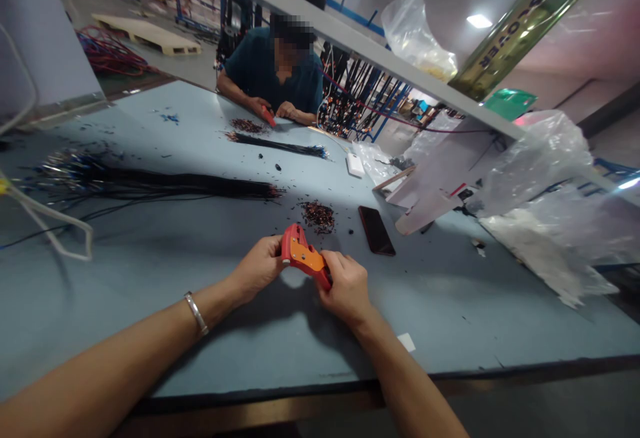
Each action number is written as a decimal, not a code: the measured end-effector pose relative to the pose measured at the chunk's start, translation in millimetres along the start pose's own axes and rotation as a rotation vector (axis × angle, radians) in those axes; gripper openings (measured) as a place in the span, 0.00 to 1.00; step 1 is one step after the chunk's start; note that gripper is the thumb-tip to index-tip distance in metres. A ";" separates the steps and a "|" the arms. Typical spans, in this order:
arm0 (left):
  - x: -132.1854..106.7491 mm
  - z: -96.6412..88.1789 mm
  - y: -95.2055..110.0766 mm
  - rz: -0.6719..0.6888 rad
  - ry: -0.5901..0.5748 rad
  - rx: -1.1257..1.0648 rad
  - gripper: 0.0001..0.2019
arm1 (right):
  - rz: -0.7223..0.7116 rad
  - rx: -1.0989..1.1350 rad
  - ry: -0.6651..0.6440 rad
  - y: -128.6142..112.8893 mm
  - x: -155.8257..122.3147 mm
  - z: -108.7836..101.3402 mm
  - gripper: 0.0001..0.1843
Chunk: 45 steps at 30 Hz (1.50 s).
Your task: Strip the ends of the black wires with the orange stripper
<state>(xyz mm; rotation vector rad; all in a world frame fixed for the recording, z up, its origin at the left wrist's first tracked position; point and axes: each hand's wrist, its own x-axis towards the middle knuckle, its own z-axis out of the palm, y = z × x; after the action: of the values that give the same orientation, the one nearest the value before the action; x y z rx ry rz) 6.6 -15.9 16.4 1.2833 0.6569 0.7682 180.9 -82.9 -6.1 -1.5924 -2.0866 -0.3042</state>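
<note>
My right hand (347,285) is wrapped around the handles of a red and orange wire stripper (306,256), held above the table in front of me. At the stripper's head, my left hand (261,266) is closed, its fingertips partly hidden behind the tool. Whatever those fingers pinch, if anything, I cannot make out. Just beyond the tool lies a pile of small stripped bits (319,217), dark and copper-coloured. A long bundle of black wires (185,183) stretches across the table to the left.
A phone (377,230) lies right of the pile. Across the table (165,331) sits a co-worker (273,71) with a red tool, near a smaller black wire bundle (280,144). A white rack (80,241) stands left; plastic bags (545,211) lie right. A beam crosses overhead.
</note>
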 end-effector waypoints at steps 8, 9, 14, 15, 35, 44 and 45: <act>-0.5 -2.8 0.3 0.016 -0.003 0.061 0.11 | -0.023 0.047 -0.017 0.0 1.3 -2.5 0.15; -0.2 -3.5 -1.3 0.018 -0.004 0.064 0.12 | -0.018 0.040 -0.016 -0.2 0.6 -2.5 0.13; 1.9 -6.4 -8.5 0.047 -0.027 0.038 0.24 | 0.010 -0.006 -0.030 -0.7 -3.9 -1.0 0.08; 2.0 -6.4 -8.6 0.047 -0.031 0.030 0.26 | 0.015 -0.008 -0.031 -0.7 -4.5 -0.6 0.08; 2.8 -1.8 -9.4 -0.102 0.035 0.110 0.20 | 0.094 0.026 -0.096 0.9 -3.3 4.6 0.02; 4.1 -4.3 -1.2 -0.047 0.214 0.130 0.12 | 0.418 0.818 -0.136 -2.1 5.9 -14.5 0.09; 4.9 -5.3 -1.9 -0.039 0.228 0.139 0.12 | 0.445 0.979 -0.166 -2.1 5.6 -16.6 0.11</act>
<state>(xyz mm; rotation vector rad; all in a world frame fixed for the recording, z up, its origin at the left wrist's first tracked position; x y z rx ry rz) 5.6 -9.1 13.6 1.3147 0.9302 0.8560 182.0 -86.4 11.2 -1.3757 -1.4923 0.8897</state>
